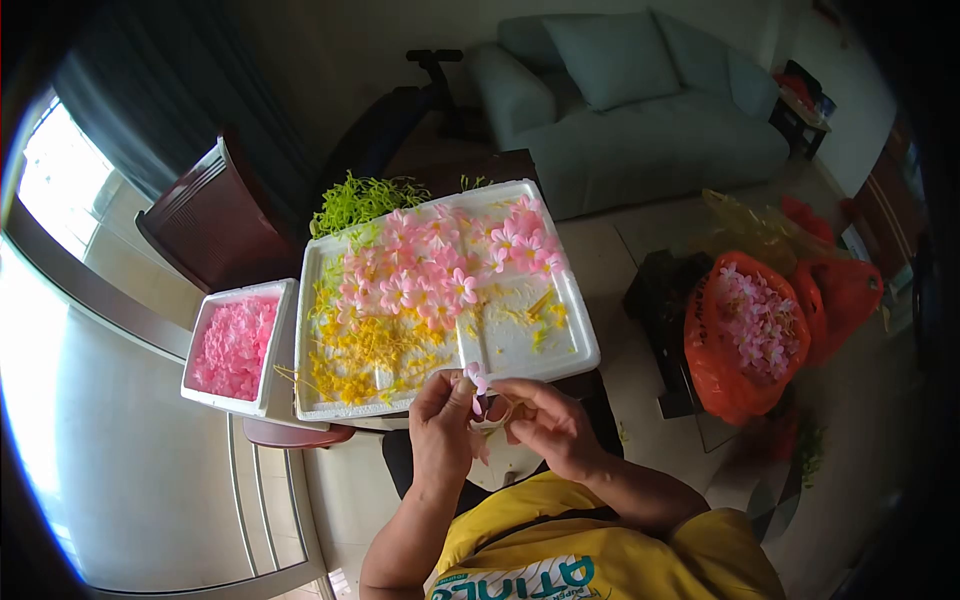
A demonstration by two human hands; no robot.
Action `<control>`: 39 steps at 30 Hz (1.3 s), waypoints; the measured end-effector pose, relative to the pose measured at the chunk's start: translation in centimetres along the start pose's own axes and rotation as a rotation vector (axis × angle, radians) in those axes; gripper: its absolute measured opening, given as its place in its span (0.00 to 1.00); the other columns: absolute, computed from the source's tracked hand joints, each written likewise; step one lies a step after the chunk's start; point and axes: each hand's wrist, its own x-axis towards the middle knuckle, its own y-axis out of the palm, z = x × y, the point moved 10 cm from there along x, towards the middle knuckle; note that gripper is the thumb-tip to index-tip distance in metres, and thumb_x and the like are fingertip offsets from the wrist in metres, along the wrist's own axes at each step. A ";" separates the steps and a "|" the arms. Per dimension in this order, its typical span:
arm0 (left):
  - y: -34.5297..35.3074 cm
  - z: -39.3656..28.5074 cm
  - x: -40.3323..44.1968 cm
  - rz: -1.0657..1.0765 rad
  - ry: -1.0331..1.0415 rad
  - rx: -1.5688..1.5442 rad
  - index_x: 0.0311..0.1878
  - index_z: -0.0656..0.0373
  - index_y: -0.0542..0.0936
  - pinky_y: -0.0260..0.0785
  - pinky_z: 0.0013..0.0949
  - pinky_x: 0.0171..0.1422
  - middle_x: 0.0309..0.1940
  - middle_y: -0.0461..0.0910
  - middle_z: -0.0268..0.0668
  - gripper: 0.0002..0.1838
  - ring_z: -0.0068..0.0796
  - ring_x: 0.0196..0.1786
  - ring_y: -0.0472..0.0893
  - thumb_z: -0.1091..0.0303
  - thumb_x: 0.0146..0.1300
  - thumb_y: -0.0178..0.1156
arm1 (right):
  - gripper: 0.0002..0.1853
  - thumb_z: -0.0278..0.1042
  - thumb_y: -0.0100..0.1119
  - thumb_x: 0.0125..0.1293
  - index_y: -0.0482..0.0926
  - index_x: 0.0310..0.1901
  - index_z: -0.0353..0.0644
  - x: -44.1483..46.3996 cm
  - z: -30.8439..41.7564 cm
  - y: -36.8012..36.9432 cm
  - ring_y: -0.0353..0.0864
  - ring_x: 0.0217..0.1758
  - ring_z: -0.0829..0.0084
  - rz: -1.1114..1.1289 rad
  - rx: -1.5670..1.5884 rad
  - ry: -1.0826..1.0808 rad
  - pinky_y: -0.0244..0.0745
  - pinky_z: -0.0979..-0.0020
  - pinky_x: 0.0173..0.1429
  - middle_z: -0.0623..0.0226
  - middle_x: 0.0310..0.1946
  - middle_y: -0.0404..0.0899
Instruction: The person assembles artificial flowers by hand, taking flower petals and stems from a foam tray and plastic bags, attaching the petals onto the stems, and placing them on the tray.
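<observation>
My left hand (440, 428) is closed in a pinch on a pink artificial flower (477, 378), just in front of the tray's near edge. More pale pink petals hang below its fingers. Close beside it, my right hand (555, 428) has its fingers curled toward the thumb around something thin and pale that I cannot make out. Beyond both hands lies a white foam tray (585, 335). On it are many pink flowers (410, 265), a heap of yellow flower centres (365, 345) and some loose yellow bits (545, 312) at the right.
A white foam box (190, 345) of deeper pink petals (235, 345) stands left of the tray. Green stems (360, 200) lie behind it. At the right, an orange plastic bag (712, 375) holds pink flowers (755, 320). A chair (215, 220) and a sofa (640, 140) stand farther back.
</observation>
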 end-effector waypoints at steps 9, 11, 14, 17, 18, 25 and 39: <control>0.6 0.2 2.6 0.168 -0.075 0.290 0.34 0.62 0.74 0.66 0.25 0.32 0.24 0.73 0.35 0.06 0.23 0.25 0.70 0.69 0.62 0.55 | 0.08 0.24 0.51 0.64 0.77 0.42 0.35 0.1 1.2 -2.6 0.69 0.27 0.79 0.014 -0.414 -0.319 0.67 0.80 0.33 0.64 0.39 0.76; 0.2 -5.7 4.0 -0.081 0.600 1.023 0.36 0.63 0.76 0.68 0.32 0.36 0.29 0.74 0.39 0.08 0.33 0.30 0.74 0.69 0.55 0.60 | 0.08 0.24 0.51 0.64 0.77 0.43 0.35 -0.2 1.7 -3.4 0.69 0.28 0.78 -0.043 -0.478 -0.410 0.68 0.80 0.33 0.63 0.40 0.77; -1.6 -7.3 6.9 -0.315 0.703 1.230 0.38 0.62 0.77 0.68 0.36 0.40 0.33 0.75 0.42 0.13 0.42 0.35 0.75 0.67 0.50 0.64 | 0.08 0.24 0.51 0.64 0.77 0.43 0.35 0.0 1.0 -3.8 0.69 0.27 0.77 -0.058 -0.221 -0.252 0.67 0.79 0.33 0.64 0.36 0.77; -0.5 -7.5 8.0 -0.401 0.793 1.499 0.37 0.61 0.76 0.67 0.37 0.42 0.33 0.75 0.43 0.12 0.43 0.38 0.74 0.67 0.50 0.63 | 0.07 0.24 0.51 0.64 0.77 0.42 0.35 0.1 0.2 -3.9 0.69 0.27 0.76 -0.075 0.035 -0.092 0.67 0.79 0.33 0.64 0.32 0.76; -0.2 -7.0 8.6 -0.368 0.779 1.550 0.37 0.61 0.76 0.67 0.38 0.42 0.33 0.75 0.42 0.12 0.43 0.38 0.74 0.67 0.51 0.62 | 0.07 0.25 0.51 0.64 0.77 0.42 0.34 0.1 0.0 -3.8 0.68 0.26 0.77 -0.081 0.067 -0.067 0.67 0.79 0.33 0.65 0.30 0.76; 0.9 -5.1 9.3 -0.268 0.834 1.713 0.33 0.60 0.75 0.67 0.37 0.40 0.26 0.76 0.41 0.08 0.44 0.32 0.74 0.69 0.52 0.60 | 0.08 0.27 0.50 0.65 0.77 0.42 0.34 0.4 -1.3 -4.2 0.65 0.24 0.80 -0.080 0.289 0.036 0.63 0.81 0.31 0.68 0.25 0.72; -1.2 -1.4 2.5 0.127 0.193 -0.034 0.34 0.61 0.76 0.64 0.23 0.37 0.25 0.77 0.32 0.04 0.22 0.28 0.72 0.78 0.56 0.59 | 0.09 0.27 0.52 0.64 0.79 0.41 0.35 0.2 -4.1 -3.0 0.57 0.20 0.86 -0.098 0.291 0.243 0.54 0.85 0.26 0.75 0.20 0.70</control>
